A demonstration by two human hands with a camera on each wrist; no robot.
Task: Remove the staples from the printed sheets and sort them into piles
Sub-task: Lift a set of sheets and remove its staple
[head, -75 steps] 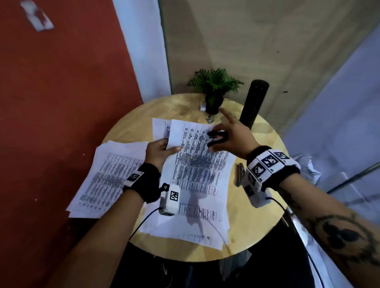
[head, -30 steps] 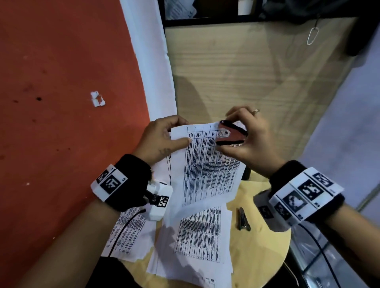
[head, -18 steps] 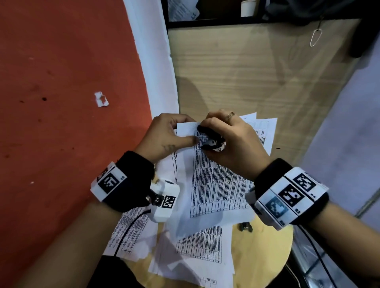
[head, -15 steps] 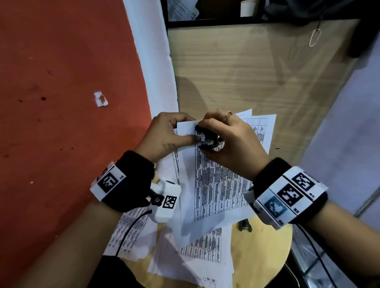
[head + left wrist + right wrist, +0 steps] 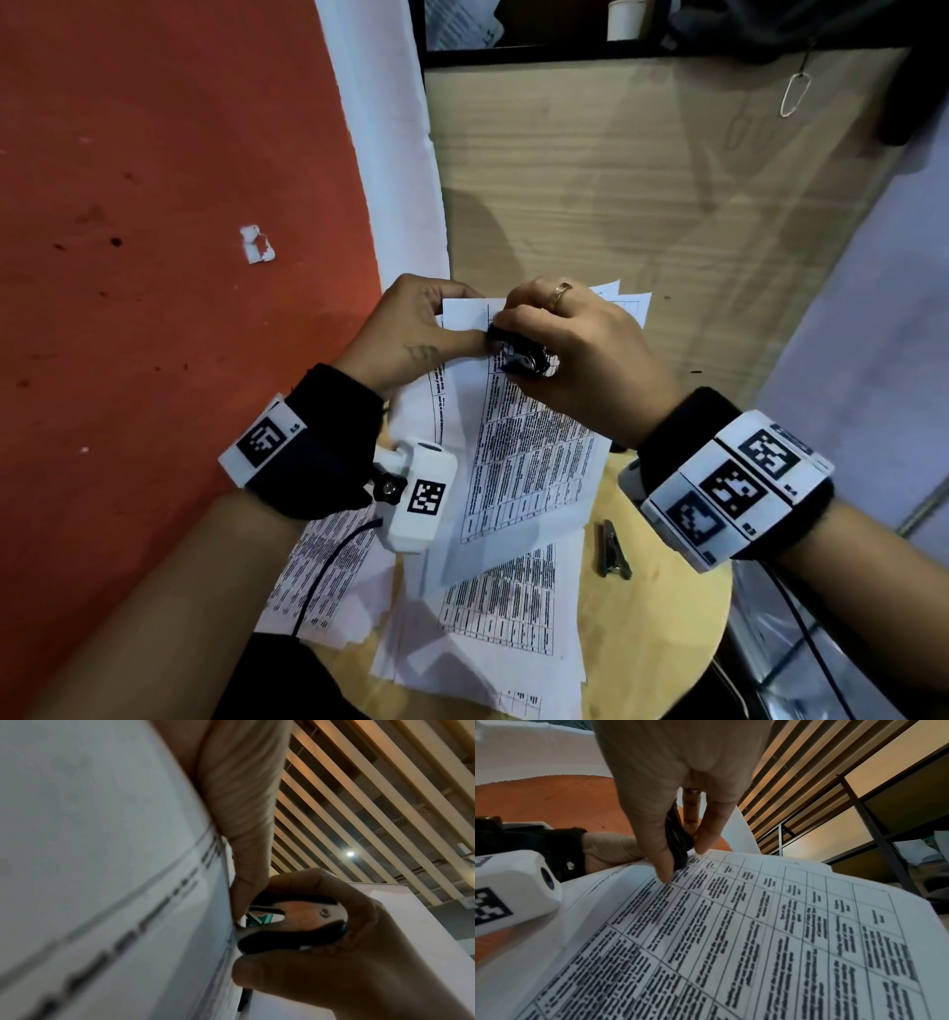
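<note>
1. The left hand (image 5: 411, 334) held a stapled set of sheets (image 5: 524, 452) up off the surface (image 5: 662, 616), its fingers pinching the top left corner, thumb in front.
2. The right hand (image 5: 575, 354) squeezed a black staple remover (image 5: 518, 354) between thumb and fingers (image 5: 706, 833). Its metal claws met the paper right at that corner, beside the left thumb (image 5: 246, 878).
3. The staple itself was too small to make out, so whether it had come free could not be told. My reading: this set was mid-removal, not yet separated.
4. On the surface lay loose printed pages in two groups: a left pile (image 5: 328, 580) under the left wrist, and a nearer pile (image 5: 493, 632) below the held set. These suggested some sorting was already done, though whether any of them kept staples could not be seen.
5. A small dark clip-like tool (image 5: 611, 550) lay on the surface to the right of the piles, untouched.
6. Left to do, as I judged it: pull this staple clear, part the held pages onto the piles, then handle any further sets. How many remained could not be told.
</note>
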